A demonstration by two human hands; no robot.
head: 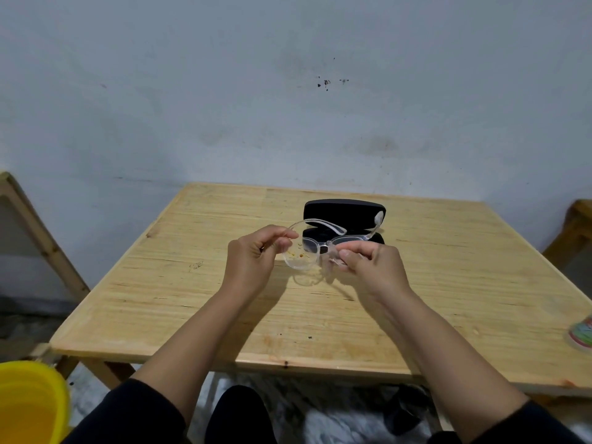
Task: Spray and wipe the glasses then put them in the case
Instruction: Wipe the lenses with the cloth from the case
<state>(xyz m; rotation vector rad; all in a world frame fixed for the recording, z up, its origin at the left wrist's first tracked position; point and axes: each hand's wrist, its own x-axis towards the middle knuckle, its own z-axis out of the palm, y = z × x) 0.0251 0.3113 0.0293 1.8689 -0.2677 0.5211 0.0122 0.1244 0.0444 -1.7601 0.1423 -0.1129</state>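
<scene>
Both hands are raised above the wooden counter (166, 283) and share a pair of clear-framed glasses (315, 248) between them. The left hand (253, 254) has its fingers curled in, thumb and forefinger pinching the outer rim of the lens nearest it; that lens carries a few small brownish specks. The right hand (371, 262) is likewise curled, its fingertips pinching the frame at the bridge and the inner edge of the other lens. The glasses hang in the air, clear of the wood, their shadow falling on the counter just below the hands. Both temple arms are unfolded and point away from the person, reaching out over the case. The black case (344, 214) lies open on the counter just beyond the hands, its lid standing up at the far side and its dark tray partly hidden behind the frame. Far out to the side of the right hand, at the counter's edge, sits a small round multicoloured object (581, 334), cut off by the frame edge so that what it is cannot be told. Down below the left forearm, off the counter, stands a yellow bucket (30, 402). Dark sleeves cover both upper forearms.
</scene>
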